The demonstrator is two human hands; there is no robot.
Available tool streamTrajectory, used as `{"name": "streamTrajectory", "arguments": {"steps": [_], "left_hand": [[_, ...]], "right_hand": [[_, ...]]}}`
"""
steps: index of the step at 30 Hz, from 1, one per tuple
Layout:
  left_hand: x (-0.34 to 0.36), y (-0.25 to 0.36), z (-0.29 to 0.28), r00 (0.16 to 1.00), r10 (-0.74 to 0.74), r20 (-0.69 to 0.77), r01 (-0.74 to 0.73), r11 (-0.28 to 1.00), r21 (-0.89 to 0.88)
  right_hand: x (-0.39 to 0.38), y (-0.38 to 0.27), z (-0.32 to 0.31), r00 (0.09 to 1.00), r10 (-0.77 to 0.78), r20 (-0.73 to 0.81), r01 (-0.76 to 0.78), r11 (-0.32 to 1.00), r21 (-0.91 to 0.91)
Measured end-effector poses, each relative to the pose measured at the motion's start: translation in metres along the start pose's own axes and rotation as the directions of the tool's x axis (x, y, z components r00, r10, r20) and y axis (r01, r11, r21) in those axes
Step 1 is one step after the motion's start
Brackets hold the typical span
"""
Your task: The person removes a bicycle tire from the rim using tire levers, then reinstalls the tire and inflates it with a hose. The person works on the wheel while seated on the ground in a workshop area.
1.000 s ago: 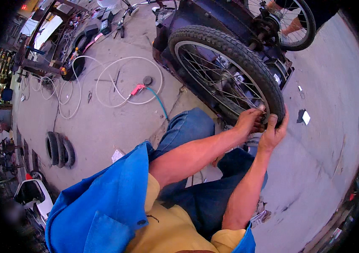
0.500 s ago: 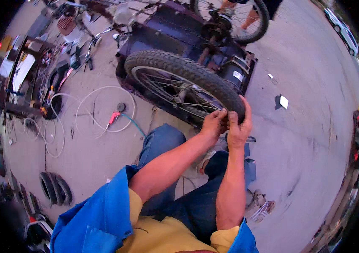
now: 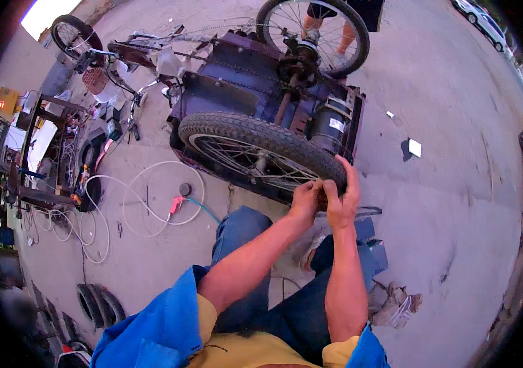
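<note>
A spoked wheel with a black knobbly tyre [image 3: 243,127] is mounted on the near side of an overturned purple cart [image 3: 224,92]. My right hand [image 3: 342,202] curls round the tyre at its near right end, fingers over the tread and thumb on the side. Close beside it, my left hand [image 3: 306,201] is closed in a pinch at the tyre's inner edge, by the rim. The two thumbs nearly meet. What lies under the left fingertips is hidden. Past an axle [image 3: 284,107], a second spoked wheel [image 3: 360,52] stands on the far side.
A black cylinder [image 3: 329,126] sits on the cart. Left on the ground are a red air gun [image 3: 176,204], a looped pale hose [image 3: 103,238] and loose tyres [image 3: 99,305]. A metal frame [image 3: 33,150] stands farther left. Another person's legs [image 3: 345,38] show behind the far wheel.
The view has shifted, so the cart sits lower and its front wheel shows at the upper left. Both hands stay at the same end of the tyre, with small finger shifts.
</note>
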State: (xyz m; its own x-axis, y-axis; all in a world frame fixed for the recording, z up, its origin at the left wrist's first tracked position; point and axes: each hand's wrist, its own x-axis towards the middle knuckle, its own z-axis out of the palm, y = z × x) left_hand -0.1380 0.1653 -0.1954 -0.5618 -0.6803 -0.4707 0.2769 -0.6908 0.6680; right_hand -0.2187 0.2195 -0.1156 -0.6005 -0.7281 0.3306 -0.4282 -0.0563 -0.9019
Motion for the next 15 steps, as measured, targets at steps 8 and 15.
{"name": "streamTrajectory", "arguments": {"steps": [8,15], "left_hand": [[0.012,-0.004,-0.015,0.985,0.169,-0.044,-0.157,0.967,0.2],[-0.013,0.013,0.012,0.966,0.224,-0.127,-0.201,0.964,0.174]], "right_hand": [[0.003,0.013,0.006,0.998,-0.051,0.049,0.047,0.997,0.064],[0.004,0.008,0.001,0.993,-0.115,0.041,0.114,0.993,0.028]]}}
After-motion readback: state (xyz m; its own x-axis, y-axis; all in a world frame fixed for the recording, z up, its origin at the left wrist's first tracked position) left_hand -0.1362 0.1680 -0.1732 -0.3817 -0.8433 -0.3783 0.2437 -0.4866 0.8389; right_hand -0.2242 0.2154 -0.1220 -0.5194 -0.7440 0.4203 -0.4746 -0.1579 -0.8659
